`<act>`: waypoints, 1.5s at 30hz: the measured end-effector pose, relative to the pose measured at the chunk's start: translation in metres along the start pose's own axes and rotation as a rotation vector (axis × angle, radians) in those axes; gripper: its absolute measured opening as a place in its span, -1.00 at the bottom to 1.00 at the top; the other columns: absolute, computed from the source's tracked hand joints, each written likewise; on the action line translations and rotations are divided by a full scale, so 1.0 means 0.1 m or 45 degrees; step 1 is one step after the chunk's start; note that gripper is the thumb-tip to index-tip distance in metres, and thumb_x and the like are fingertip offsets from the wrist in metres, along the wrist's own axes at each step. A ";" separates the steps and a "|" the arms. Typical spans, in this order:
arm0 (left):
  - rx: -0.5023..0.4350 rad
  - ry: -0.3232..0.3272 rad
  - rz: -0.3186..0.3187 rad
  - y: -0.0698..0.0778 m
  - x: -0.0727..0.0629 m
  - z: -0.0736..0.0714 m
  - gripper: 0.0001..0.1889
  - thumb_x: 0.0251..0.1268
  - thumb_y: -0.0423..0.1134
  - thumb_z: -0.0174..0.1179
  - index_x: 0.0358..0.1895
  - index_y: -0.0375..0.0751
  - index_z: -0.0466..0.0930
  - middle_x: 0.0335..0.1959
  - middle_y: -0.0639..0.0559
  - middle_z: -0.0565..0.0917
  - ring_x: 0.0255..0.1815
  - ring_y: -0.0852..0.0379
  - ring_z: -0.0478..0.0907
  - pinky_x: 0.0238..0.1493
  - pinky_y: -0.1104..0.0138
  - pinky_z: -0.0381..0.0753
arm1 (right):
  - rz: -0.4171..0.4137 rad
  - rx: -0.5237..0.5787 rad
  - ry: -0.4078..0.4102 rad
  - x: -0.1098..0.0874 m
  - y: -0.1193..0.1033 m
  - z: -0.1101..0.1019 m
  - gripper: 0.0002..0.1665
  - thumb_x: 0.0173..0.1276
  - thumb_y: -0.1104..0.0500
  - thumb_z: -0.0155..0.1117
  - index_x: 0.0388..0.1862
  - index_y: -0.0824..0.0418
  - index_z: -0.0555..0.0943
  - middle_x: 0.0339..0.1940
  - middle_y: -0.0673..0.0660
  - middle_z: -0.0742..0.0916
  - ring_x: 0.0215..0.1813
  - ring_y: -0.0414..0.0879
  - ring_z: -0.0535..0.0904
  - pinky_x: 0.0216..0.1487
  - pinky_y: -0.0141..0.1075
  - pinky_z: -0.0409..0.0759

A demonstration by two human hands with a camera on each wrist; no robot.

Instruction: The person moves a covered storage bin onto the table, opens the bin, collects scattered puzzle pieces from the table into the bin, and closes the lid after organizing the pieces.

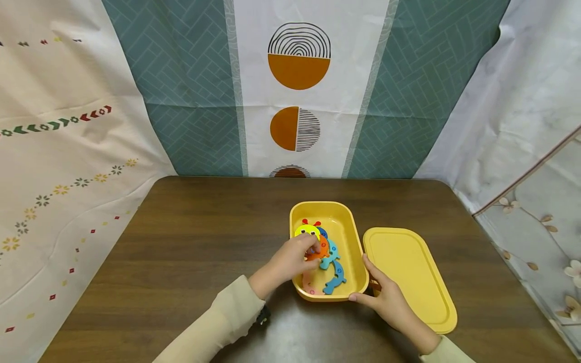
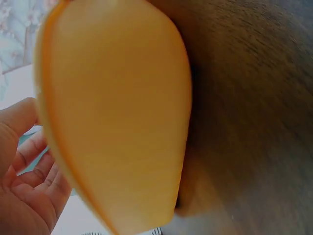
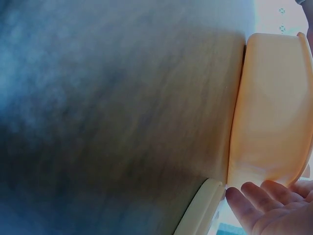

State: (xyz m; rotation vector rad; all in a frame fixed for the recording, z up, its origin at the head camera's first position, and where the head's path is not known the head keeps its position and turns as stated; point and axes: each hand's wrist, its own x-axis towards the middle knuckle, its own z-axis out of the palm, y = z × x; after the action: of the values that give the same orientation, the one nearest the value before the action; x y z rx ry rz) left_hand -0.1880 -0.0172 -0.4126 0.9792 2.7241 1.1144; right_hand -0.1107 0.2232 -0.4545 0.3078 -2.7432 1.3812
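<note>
A yellow box [image 1: 347, 252] without its cover sits on the table and holds several colourful toy pieces. Among them are a yellow smiling head [image 1: 308, 230] with red feelers, an orange piece [image 1: 324, 247], a light blue piece [image 1: 333, 252], a blue curved piece [image 1: 336, 280] and a pink piece [image 1: 309, 283]. My left hand [image 1: 297, 254] reaches over the box's left rim, fingers bent and thumb apart, beside the orange piece; its fingertips are partly hidden. My right hand [image 1: 388, 297] touches the box's near right corner, thumb and forefinger spread around it. Extended fingers [image 3: 261, 196] lie by the wall.
A flat yellow lid [image 1: 410, 277] lies on the brown wooden table [image 1: 204, 227], right of the box and partly under my right hand. Patterned cloths [image 1: 195, 91] hang behind the table and at both sides.
</note>
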 end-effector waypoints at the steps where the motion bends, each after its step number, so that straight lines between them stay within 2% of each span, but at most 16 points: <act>1: 0.019 -0.029 0.001 -0.01 0.01 0.02 -0.84 0.09 -0.35 0.32 -0.33 -0.18 0.50 -0.39 0.07 0.50 -0.33 0.17 0.41 -0.29 0.48 0.47 | -0.004 0.000 0.001 0.00 0.00 0.00 0.05 0.00 0.14 0.51 0.41 0.42 0.20 0.41 0.38 0.34 0.26 0.23 0.44 0.01 -0.09 0.58; 4: 0.073 -0.126 0.025 -0.04 0.05 0.08 -0.84 0.09 -0.35 0.32 -0.35 -0.17 0.49 -0.42 0.10 0.47 -0.37 0.21 0.37 -0.35 0.50 0.40 | -0.010 0.000 0.005 0.00 0.01 0.01 0.05 -0.01 0.14 0.51 0.41 0.42 0.21 0.40 0.38 0.34 0.26 0.22 0.45 0.00 -0.09 0.58; 8: 0.238 -0.203 0.073 -0.10 0.05 0.16 -0.84 0.10 -0.33 0.29 -0.41 -0.11 0.46 -0.48 0.14 0.39 -0.46 0.26 0.31 -0.44 0.52 0.31 | -0.012 -0.002 0.002 -0.01 0.01 0.02 0.05 0.00 0.14 0.51 0.41 0.42 0.21 0.40 0.38 0.35 0.25 0.22 0.45 0.00 -0.09 0.58; 11: 0.367 -0.187 0.105 -0.12 0.05 0.19 -0.84 0.07 -0.32 0.27 -0.43 -0.07 0.44 -0.50 0.16 0.34 -0.48 0.26 0.29 -0.47 0.52 0.25 | -0.010 0.001 0.003 0.00 0.01 0.02 0.06 -0.01 0.14 0.52 0.41 0.42 0.21 0.40 0.38 0.35 0.26 0.22 0.45 0.01 -0.09 0.58; 20: 0.517 -0.166 0.111 -0.06 0.08 0.20 -0.80 0.05 -0.31 0.31 -0.47 -0.05 0.42 -0.51 0.17 0.34 -0.47 0.25 0.30 -0.46 0.50 0.25 | -0.018 -0.012 0.025 0.00 0.00 0.00 0.06 -0.02 0.15 0.53 0.40 0.43 0.21 0.40 0.38 0.35 0.25 0.22 0.45 -0.01 -0.09 0.58; 24: 0.567 -0.168 0.090 -0.05 0.08 0.21 -0.84 0.06 -0.25 0.32 -0.37 -0.05 0.49 -0.50 0.16 0.37 -0.47 0.25 0.30 -0.49 0.48 0.25 | -0.021 -0.002 0.035 0.00 -0.01 -0.01 0.05 -0.02 0.16 0.52 0.40 0.43 0.22 0.40 0.38 0.35 0.25 0.22 0.45 -0.01 -0.10 0.59; 28: 0.574 -0.152 0.061 -0.07 0.05 0.24 -0.77 0.06 -0.14 0.33 -0.23 -0.04 0.53 -0.43 0.15 0.41 -0.41 0.24 0.31 -0.49 0.46 0.26 | 0.001 0.012 0.016 -0.02 -0.02 0.00 0.05 0.00 0.14 0.51 0.41 0.41 0.20 0.40 0.38 0.34 0.27 0.22 0.43 0.01 -0.11 0.58; 32: 0.437 -0.054 0.078 -0.10 -0.01 0.31 -0.71 0.11 -0.10 0.32 -0.12 -0.07 0.55 -0.25 0.10 0.50 -0.28 0.21 0.38 -0.36 0.45 0.41 | 0.072 0.004 0.003 -0.09 -0.02 0.01 0.07 0.00 0.10 0.51 0.43 0.39 0.19 0.42 0.35 0.33 0.31 0.21 0.40 0.04 -0.12 0.57; 35: 0.292 0.066 0.087 -0.11 -0.08 0.36 -0.68 0.15 -0.14 0.29 -0.05 -0.13 0.54 -0.10 0.03 0.52 -0.14 0.15 0.44 -0.15 0.35 0.52 | 0.124 0.010 -0.021 -0.14 0.01 0.03 0.08 0.01 0.10 0.51 0.45 0.36 0.17 0.43 0.33 0.31 0.33 0.21 0.38 0.06 -0.11 0.56; 37: 0.216 0.149 0.072 -0.12 -0.14 0.37 -0.65 0.18 -0.15 0.26 0.01 -0.17 0.51 -0.04 0.00 0.50 -0.06 0.11 0.45 0.00 0.25 0.51 | 0.146 0.021 -0.056 -0.14 0.02 0.06 0.09 0.03 0.08 0.50 0.46 0.34 0.15 0.45 0.32 0.29 0.34 0.21 0.37 0.08 -0.10 0.55; 41: 0.141 0.300 0.027 -0.09 -0.20 0.36 -0.60 0.22 -0.16 0.22 0.09 -0.19 0.44 0.05 -0.05 0.47 0.03 0.04 0.42 0.10 0.12 0.46 | 0.102 0.012 -0.099 -0.09 -0.03 0.05 0.07 0.06 0.05 0.48 0.46 0.35 0.15 0.44 0.36 0.29 0.37 0.26 0.31 0.14 -0.01 0.51; 45: 0.085 0.452 0.041 0.08 -0.16 0.31 -0.56 0.18 -0.20 0.24 0.12 -0.22 0.41 0.07 -0.09 0.44 0.07 0.00 0.40 0.09 0.11 0.47 | 0.029 -0.087 -0.019 -0.07 -0.12 -0.12 0.01 0.09 0.04 0.47 0.42 0.36 0.22 0.39 0.40 0.36 0.36 0.32 0.30 0.14 0.12 0.47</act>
State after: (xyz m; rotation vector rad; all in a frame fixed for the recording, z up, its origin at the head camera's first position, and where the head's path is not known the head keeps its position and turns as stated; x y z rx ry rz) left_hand -0.1627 -0.0032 -0.4340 0.9130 3.0469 1.3257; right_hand -0.1020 0.2274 -0.4387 0.2848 -2.8073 1.2914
